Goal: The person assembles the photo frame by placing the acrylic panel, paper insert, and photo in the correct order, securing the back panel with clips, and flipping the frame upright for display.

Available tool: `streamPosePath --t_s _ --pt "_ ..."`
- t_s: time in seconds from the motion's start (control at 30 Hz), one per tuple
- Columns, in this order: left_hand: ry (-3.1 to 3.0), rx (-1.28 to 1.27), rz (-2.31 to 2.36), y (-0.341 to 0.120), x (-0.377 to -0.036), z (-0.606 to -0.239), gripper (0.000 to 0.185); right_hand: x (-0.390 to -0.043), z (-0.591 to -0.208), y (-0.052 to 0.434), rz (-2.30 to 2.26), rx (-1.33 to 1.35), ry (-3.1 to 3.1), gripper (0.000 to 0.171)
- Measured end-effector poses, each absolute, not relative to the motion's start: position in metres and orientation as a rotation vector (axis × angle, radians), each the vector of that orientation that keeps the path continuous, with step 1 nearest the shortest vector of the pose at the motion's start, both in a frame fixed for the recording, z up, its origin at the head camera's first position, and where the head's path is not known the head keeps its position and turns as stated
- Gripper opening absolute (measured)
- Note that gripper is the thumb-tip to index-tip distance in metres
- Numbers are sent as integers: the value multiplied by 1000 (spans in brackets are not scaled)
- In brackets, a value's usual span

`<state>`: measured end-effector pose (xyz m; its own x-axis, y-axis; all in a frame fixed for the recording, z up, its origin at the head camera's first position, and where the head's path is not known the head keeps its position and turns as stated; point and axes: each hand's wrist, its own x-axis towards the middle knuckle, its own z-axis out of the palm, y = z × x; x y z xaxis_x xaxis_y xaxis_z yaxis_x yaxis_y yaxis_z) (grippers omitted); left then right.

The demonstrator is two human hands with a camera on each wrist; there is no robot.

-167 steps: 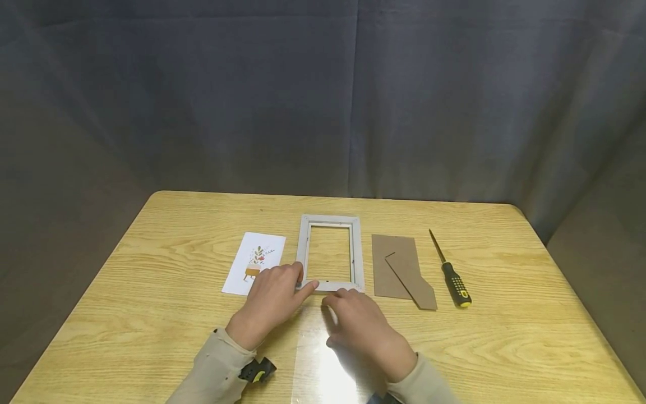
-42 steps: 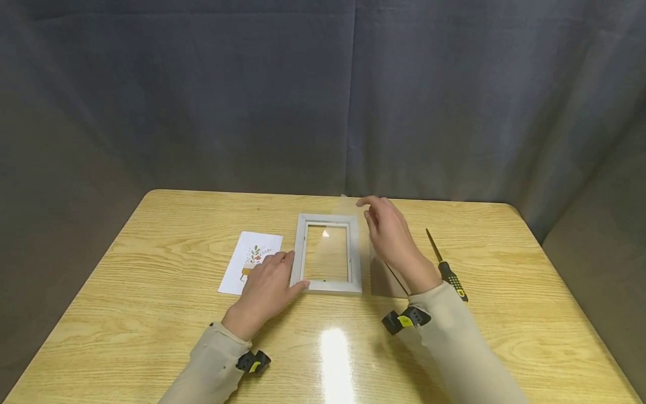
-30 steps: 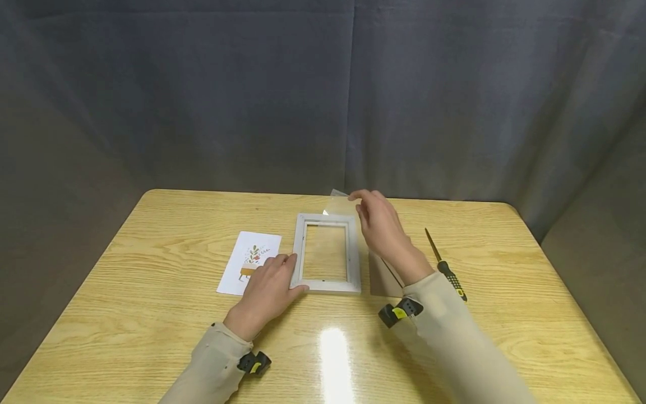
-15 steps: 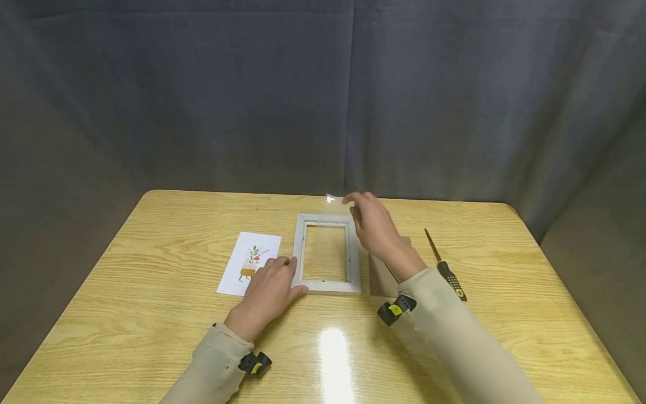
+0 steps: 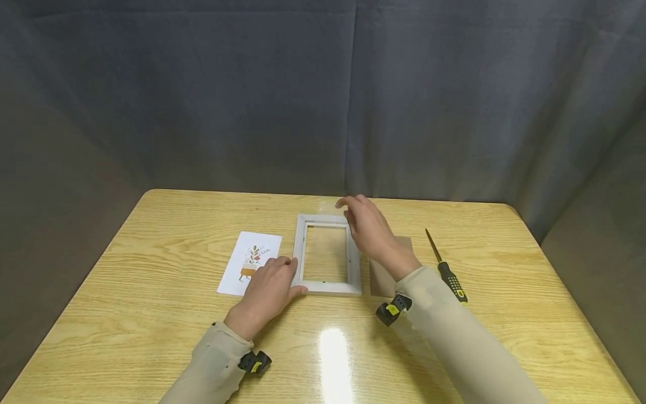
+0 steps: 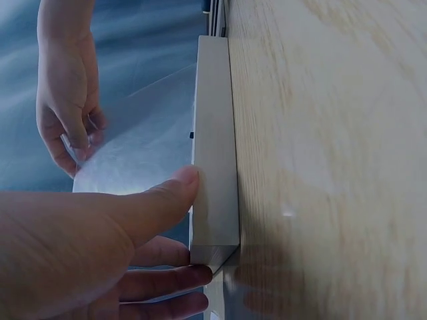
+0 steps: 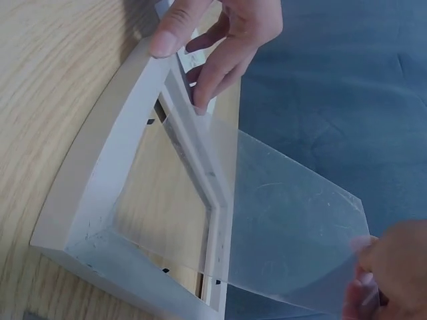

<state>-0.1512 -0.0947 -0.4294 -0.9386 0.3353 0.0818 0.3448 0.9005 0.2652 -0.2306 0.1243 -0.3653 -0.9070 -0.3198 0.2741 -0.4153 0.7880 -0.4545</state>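
A white picture frame [image 5: 328,287] lies on the table, its back facing up. At its near left corner, my left hand [image 5: 269,289] holds on, thumb against the near side and fingers along the left side. My right hand [image 5: 372,231] is above the far right part of the frame and pinches the far end of a clear sheet [image 7: 293,220]. The sheet slants down over the opening, its near end inside the frame's inner edge in the right wrist view. Small dark tabs [image 7: 165,271] stick out from that inner edge.
Left of the frame lies a white card [image 5: 247,247] printed with a plant in a pot. A brown backing board [image 5: 381,281] is to the right, partly hidden by the right arm. Beyond it is a screwdriver [image 5: 451,280] with a black and yellow handle.
The clear sheet, first flat on the table before the frame, is now over it in my right hand. Lately its far end has moved left and lowered. My left hand stays at the corner.
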Motion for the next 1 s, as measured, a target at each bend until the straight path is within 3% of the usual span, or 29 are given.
streamPosePath --t_s 1.0 --pt "-2998 -595 -420 -91 -149 -429 66 -237 -369 124 846 682 -2812 26"
